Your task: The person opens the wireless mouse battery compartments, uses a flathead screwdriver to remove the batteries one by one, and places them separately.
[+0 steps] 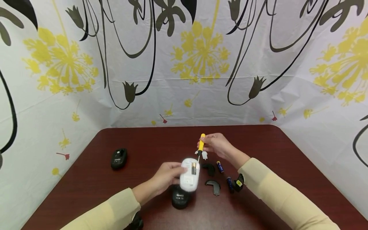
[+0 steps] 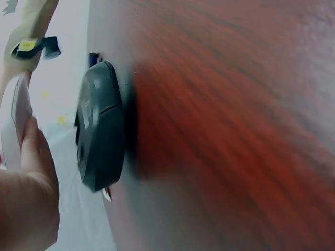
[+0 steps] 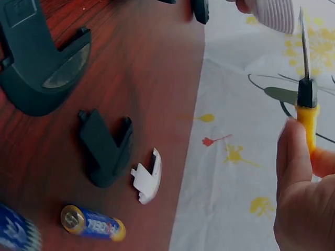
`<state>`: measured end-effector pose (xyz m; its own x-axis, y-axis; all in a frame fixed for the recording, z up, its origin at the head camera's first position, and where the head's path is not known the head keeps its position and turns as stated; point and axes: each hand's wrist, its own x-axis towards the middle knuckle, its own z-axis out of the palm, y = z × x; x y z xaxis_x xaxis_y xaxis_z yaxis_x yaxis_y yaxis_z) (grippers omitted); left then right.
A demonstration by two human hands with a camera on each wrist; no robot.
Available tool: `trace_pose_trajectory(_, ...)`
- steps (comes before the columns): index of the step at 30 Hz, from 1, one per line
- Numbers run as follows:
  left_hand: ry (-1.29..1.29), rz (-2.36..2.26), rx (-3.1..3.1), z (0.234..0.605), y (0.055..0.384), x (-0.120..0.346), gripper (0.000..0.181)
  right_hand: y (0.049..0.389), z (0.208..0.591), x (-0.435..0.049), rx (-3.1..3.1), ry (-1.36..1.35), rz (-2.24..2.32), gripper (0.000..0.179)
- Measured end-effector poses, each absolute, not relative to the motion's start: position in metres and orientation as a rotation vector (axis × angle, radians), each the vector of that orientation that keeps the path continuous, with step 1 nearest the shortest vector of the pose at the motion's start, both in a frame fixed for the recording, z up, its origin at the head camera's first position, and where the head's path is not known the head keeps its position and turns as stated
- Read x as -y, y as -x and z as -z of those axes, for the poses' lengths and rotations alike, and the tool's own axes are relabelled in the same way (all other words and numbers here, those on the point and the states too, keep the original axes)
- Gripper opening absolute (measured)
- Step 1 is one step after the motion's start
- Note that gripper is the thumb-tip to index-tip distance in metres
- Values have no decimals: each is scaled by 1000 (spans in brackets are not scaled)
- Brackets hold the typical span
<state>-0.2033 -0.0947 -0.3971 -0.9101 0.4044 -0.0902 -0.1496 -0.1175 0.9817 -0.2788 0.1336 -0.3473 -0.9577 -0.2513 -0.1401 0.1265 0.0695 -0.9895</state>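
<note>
My left hand [image 1: 168,174] holds a white computer mouse [image 1: 188,182] up with its underside showing, thumb on the near face. Its battery bay lies uncovered, with batteries [image 1: 194,168] inside. From the other side, my right hand [image 1: 218,145] grips a screwdriver [image 1: 202,142] by its yellow handle. The thin metal shaft [image 3: 305,49] points down at the mouse, its tip right by the edge of the bay. Below the white mouse, a black mouse [image 2: 99,130] lies on the table, partly hidden from the head view.
A second black mouse [image 1: 119,158] lies at the left of the brown table [image 1: 149,140]. To the right are a white battery cover [image 3: 146,182], two dark covers [image 1: 215,188] [image 3: 102,151] and two blue batteries [image 1: 220,167] [image 1: 230,184]. A patterned cloth [image 1: 161,95] hangs behind the table.
</note>
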Motion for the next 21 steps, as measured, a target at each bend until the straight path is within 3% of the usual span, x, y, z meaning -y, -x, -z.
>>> trace_pose_trajectory(7,-277,-2154,-1812,378,213,103,42,268,356,-121,-2137,161,1882,27)
trace_pose_trajectory(21,-292,-2128,-1775,391,209,102,42,273,338,-136,-2108,147,1948,30)
